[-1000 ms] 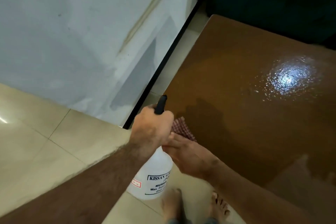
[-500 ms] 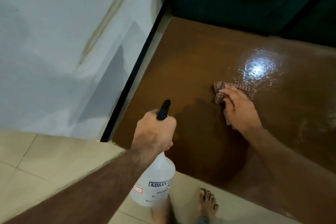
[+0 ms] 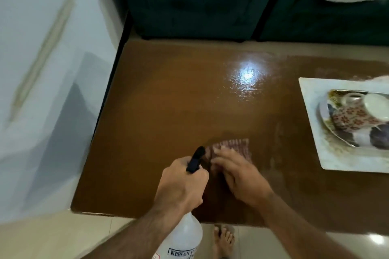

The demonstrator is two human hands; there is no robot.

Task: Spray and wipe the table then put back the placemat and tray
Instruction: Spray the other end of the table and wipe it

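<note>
The bottle [image 3: 185,235] stands nearly upright off the surface's [image 3: 160,111] near edge, nozzle pointing far, gripped by the left hand [image 3: 181,185]. Just right of it, the right hand [image 3: 240,176] presses flat fingers on the cloth [image 3: 233,146]. The tray [image 3: 336,160] with cups [image 3: 353,120] lies well right.
</note>
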